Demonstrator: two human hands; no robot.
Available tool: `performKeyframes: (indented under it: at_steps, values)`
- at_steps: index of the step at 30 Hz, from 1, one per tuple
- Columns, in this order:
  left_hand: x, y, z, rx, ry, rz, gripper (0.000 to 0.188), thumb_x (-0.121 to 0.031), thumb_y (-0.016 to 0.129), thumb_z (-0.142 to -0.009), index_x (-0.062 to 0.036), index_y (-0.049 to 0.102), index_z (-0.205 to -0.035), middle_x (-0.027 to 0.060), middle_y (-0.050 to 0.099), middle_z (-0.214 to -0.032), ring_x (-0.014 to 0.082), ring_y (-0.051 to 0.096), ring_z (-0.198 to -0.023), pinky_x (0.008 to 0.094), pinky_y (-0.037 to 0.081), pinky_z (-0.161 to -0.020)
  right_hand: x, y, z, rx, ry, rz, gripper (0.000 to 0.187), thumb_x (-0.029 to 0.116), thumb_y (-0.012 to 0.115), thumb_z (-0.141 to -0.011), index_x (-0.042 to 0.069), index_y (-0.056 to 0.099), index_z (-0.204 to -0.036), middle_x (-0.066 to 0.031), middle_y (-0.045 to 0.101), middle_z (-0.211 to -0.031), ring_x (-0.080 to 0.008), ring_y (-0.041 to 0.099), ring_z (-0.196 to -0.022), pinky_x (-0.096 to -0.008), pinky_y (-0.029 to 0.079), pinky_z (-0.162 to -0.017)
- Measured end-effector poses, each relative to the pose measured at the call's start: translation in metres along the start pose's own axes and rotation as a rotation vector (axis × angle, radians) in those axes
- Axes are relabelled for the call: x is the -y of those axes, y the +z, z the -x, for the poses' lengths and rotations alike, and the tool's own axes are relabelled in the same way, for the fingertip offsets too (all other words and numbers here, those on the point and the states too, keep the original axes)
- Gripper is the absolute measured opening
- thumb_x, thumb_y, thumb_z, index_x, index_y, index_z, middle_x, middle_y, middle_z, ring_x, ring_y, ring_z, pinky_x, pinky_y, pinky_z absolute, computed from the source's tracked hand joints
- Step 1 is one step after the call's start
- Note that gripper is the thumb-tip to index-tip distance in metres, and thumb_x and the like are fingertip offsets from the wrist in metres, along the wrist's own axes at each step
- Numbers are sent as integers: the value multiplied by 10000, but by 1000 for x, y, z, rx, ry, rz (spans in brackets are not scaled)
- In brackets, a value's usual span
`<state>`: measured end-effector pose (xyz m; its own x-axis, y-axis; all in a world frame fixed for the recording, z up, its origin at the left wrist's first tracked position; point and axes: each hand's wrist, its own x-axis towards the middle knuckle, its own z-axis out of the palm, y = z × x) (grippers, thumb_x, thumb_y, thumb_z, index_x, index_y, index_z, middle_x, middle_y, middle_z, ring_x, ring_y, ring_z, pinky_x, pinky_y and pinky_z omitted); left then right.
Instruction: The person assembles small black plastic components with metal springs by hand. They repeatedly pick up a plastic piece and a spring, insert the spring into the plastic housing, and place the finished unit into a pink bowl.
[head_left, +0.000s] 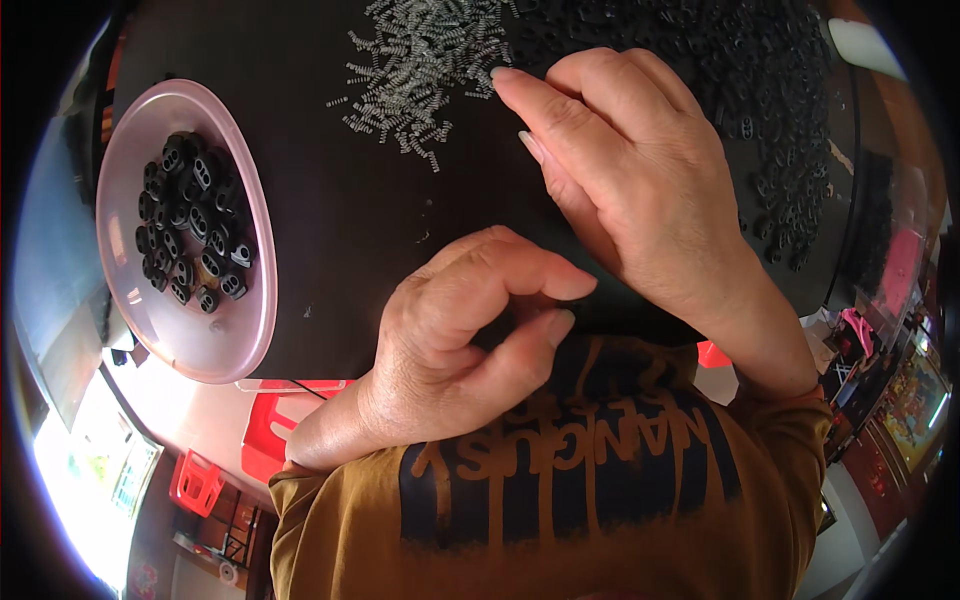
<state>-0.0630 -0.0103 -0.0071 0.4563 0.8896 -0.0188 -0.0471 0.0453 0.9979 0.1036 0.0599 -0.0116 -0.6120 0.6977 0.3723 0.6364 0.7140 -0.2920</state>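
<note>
Small metal coil springs [425,60] lie in a loose heap at the far middle of the dark table. My right hand [640,150] reaches over the heap's right edge, index finger and thumb apart, the fingertip at the nearest springs. Close to the table's front edge, my left hand [470,320] is curled, thumb and index finger bent toward each other; whatever its fingers may hold is hidden. At the left, a translucent pink bowl [125,290] contains many black two-hole cord locks [200,220]. Loose small black plastic parts [780,130] spread across the far right, partly behind my right hand.
The dark table [320,250] has a few specks of debris on it. A white rounded object [865,48] is at the far right corner. Red plastic stools [197,483] stand on the floor at the lower left. A clear container [905,230] is beyond the right edge.
</note>
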Motion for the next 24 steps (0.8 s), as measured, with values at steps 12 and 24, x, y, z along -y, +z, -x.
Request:
performKeyframes:
  at_steps: [12,24]
  values:
    - [2,-4,-1,19,-26,89,257,89,564,-698,8,558,-942,96,548,-849,142,514,-735,241,403,-654,2,-4,-11,7,4,44,273,9,668,-600,39,622,-867,-46,518,-795,-207,509,-677,-297,436,-578]
    - [1,-3,-1,16,-41,99,254,89,563,-706,13,554,-949,96,545,-856,138,510,-754,239,401,-677,-16,-7,-25,60,-105,-121,107,32,606,-673,34,508,-714,-76,458,-737,-224,480,-669,-307,415,-612]
